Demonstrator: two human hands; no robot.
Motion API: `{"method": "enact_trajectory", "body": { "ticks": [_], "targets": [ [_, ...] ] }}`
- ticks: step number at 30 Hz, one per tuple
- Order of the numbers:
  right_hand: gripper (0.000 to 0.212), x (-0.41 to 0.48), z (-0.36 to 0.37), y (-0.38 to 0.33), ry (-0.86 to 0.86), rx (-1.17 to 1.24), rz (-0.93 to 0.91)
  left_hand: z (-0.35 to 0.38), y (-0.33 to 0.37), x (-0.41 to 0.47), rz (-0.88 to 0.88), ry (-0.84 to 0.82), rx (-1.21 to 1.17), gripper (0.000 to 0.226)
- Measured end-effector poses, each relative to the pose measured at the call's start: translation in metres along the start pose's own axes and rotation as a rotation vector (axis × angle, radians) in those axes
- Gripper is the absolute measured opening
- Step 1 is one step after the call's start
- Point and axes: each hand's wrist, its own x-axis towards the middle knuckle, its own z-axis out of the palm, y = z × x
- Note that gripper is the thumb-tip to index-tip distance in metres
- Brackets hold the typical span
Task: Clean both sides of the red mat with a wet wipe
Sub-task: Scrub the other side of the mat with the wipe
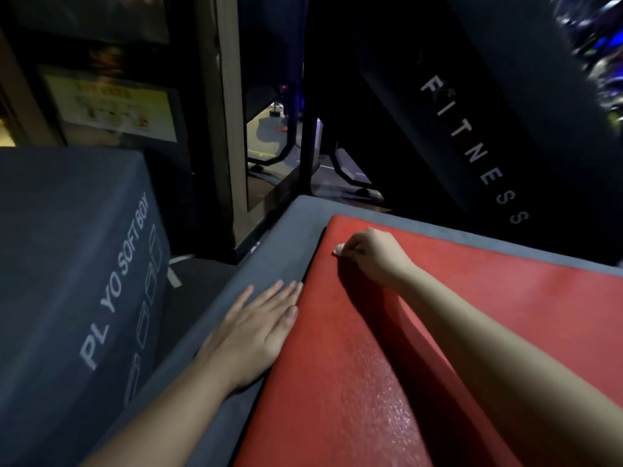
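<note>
Lying nearest to the camera, the red textured rubber mat [337, 382] is resting flat on a grey padded platform [269, 257]. It is covering most of the platform's top, so only a grey strip is showing along the left and far edges. The near part of the mat is shining a little under the light.

The left hand [259, 328] is lying flat on the grey strip, fingers straight and together, holding nothing. Its thumb side is touching the mat's left edge. The right forearm is crossing over the mat and is throwing a dark shadow on it.

Farther on, near the far left corner of the mat, the right hand [372, 256] is curling its fingers round a small white wet wipe [338, 249] and is pressing it on the red surface. Only a little piece of the wipe is showing out of the fist.

To the left, across a narrow gap, a big dark grey soft box [67, 247] is standing. It is carrying the white letters "PL YO SOFT BOX" and some outline drawings of boxes.

Behind it a brown post [226, 112] is rising, and a yellow poster [111, 102] is hanging in a dark frame; its writing is too blurred to read. At the far right a black slanted panel [472, 129] is showing the white word "FITNESS". Between the post and the panel, black metal machine legs [269, 156] are standing on a lit floor.
</note>
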Motion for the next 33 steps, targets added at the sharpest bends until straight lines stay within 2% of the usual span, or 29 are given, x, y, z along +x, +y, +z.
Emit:
{"method": "enact_trajectory", "body": {
  "ticks": [3,9,14,21,25,27,30,33],
  "targets": [
    [0.018,-0.025,0.008,-0.007,0.128,0.059,0.020,0.001,-0.003,0.001,0.002,0.008,-0.005,0.055],
    [0.011,-0.060,0.014,-0.038,-0.003,0.009,-0.189,0.002,-0.005,0.004,-0.004,0.046,-0.009,0.052],
    [0.012,-0.066,0.014,-0.045,0.082,0.038,-0.128,0.002,-0.003,0.004,-0.007,0.044,-0.020,0.050],
    [0.011,-0.133,0.016,-0.072,0.045,0.117,-0.188,0.000,-0.003,0.006,-0.022,0.035,-0.003,0.051],
    [0.011,-0.144,0.023,-0.079,0.175,0.143,-0.032,-0.003,0.003,0.000,-0.004,0.052,0.007,0.051],
    [0.017,-0.161,0.023,-0.093,0.113,0.180,-0.070,-0.006,0.004,-0.010,0.002,0.090,-0.036,0.049],
    [0.026,-0.185,0.010,-0.110,-0.095,0.171,-0.135,-0.017,0.007,-0.037,-0.011,0.083,-0.181,0.050],
    [0.019,-0.184,0.002,-0.117,-0.092,0.127,-0.051,-0.025,0.008,-0.075,0.042,0.001,-0.022,0.052]
  ]
}}
